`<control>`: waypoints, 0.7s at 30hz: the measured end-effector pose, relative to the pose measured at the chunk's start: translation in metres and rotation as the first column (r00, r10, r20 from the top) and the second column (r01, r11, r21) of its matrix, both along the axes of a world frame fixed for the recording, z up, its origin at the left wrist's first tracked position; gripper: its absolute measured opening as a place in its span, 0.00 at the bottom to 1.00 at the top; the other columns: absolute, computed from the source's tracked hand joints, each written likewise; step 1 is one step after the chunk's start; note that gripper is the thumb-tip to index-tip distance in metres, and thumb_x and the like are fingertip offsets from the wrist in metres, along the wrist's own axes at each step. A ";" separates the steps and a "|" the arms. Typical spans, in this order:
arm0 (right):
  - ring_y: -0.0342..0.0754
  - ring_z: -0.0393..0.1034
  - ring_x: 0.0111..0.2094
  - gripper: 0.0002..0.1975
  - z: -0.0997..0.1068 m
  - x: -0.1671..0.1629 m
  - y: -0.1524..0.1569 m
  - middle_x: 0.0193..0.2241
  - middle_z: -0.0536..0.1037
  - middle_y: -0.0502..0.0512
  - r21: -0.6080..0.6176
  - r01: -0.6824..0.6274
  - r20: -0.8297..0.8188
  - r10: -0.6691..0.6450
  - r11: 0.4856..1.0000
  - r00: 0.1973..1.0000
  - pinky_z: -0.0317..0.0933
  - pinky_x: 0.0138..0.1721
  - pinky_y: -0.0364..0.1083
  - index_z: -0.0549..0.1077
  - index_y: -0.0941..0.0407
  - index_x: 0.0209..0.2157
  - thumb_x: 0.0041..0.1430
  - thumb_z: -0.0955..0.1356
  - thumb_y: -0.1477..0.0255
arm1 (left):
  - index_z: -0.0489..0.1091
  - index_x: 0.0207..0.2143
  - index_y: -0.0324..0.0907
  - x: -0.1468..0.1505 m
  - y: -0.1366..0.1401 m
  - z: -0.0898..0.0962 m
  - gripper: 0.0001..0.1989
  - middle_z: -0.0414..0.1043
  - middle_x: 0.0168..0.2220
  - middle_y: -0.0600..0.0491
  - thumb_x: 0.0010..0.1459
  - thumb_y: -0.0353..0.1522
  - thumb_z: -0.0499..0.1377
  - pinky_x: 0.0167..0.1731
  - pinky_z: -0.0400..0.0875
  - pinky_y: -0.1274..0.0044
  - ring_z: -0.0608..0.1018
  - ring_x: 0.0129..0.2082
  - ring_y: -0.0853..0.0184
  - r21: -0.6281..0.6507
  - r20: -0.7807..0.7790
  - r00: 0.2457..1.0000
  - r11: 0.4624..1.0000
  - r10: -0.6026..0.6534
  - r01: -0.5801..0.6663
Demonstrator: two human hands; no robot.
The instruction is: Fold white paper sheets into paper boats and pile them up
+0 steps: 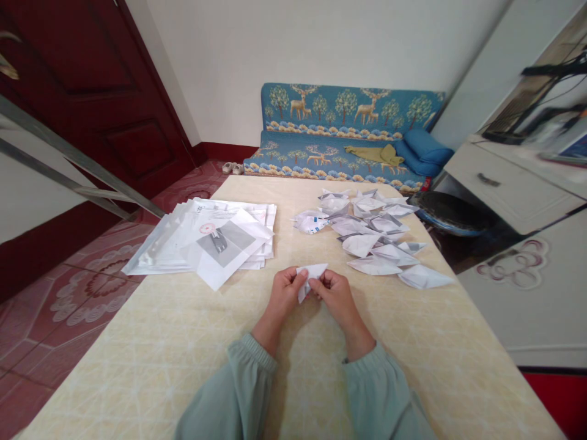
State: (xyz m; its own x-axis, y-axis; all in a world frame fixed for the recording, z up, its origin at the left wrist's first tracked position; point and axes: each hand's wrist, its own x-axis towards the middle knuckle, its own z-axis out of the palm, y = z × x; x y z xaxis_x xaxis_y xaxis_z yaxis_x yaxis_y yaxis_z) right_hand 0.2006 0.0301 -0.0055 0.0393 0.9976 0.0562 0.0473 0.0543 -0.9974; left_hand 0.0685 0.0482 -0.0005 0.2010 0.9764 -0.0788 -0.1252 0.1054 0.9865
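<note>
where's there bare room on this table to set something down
Bare tablecloth shows in the strip between the paper stack and the folded pieces, plus near patches outward of the left hand and right hand. Crowded: far left with the stack, far right with overlapping pieces.

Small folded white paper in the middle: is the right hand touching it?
Touching. The head view shows the right hand with its thumb laid on the small folded white paper.

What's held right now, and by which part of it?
A small folded white paper: the left grip pinches its left side, the right grip its right side.
</note>
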 end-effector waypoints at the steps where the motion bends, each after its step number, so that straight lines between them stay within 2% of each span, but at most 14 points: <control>1: 0.40 0.58 0.18 0.14 0.000 0.000 0.000 0.15 0.65 0.45 -0.001 -0.006 0.005 0.006 1.000 1.000 0.51 0.21 0.41 0.64 0.56 0.20 0.50 0.70 0.65 | 0.68 0.23 0.36 0.000 0.000 0.000 0.19 0.65 0.15 0.57 0.51 0.45 0.59 0.14 0.56 0.82 0.65 0.13 0.74 -0.002 -0.014 1.000 1.000 0.013 -0.013; 6: 0.40 0.57 0.18 0.14 0.004 -0.003 -0.002 0.15 0.65 0.44 -0.022 -0.041 0.004 0.041 0.999 0.999 0.50 0.20 0.41 0.66 0.57 0.20 0.49 0.70 0.64 | 0.60 0.16 0.39 0.000 0.000 0.000 0.22 0.58 0.12 0.59 0.54 0.45 0.56 0.14 0.51 0.81 0.60 0.13 0.76 -0.031 -0.056 0.990 0.991 0.126 -0.128; 10: 0.40 0.58 0.18 0.14 0.005 -0.003 -0.003 0.15 0.65 0.45 -0.025 -0.056 -0.013 0.056 0.998 0.998 0.50 0.21 0.41 0.66 0.57 0.20 0.50 0.70 0.64 | 0.56 0.15 0.40 -0.001 -0.001 0.001 0.24 0.54 0.12 0.59 0.55 0.45 0.54 0.15 0.49 0.81 0.57 0.14 0.76 -0.003 -0.034 0.982 0.982 0.187 -0.187; 15: 0.40 0.58 0.18 0.16 0.005 0.000 -0.002 0.15 0.66 0.46 0.011 0.046 -0.018 -0.046 0.999 0.999 0.51 0.22 0.41 0.64 0.56 0.18 0.52 0.69 0.63 | 0.62 0.16 0.37 0.001 0.000 0.003 0.27 0.60 0.14 0.56 0.57 0.49 0.51 0.17 0.53 0.80 0.61 0.16 0.74 0.081 -0.003 0.997 0.994 0.080 -0.079; 18: 0.41 0.57 0.18 0.16 0.007 0.000 -0.002 0.14 0.64 0.45 0.042 0.132 -0.005 -0.132 0.990 0.991 0.50 0.22 0.41 0.64 0.56 0.18 0.54 0.67 0.64 | 0.70 0.26 0.36 0.004 0.001 0.004 0.20 0.69 0.21 0.53 0.50 0.46 0.61 0.21 0.60 0.81 0.68 0.20 0.72 0.108 0.031 0.999 0.993 -0.044 0.040; 21: 0.41 0.57 0.19 0.16 0.008 0.000 -0.003 0.14 0.63 0.45 0.079 0.203 0.009 -0.204 0.976 0.979 0.50 0.22 0.41 0.64 0.56 0.17 0.55 0.67 0.64 | 0.71 0.34 0.35 0.006 0.002 0.003 0.20 0.74 0.27 0.50 0.44 0.42 0.66 0.24 0.64 0.80 0.73 0.24 0.69 0.098 0.084 0.991 0.991 -0.103 0.094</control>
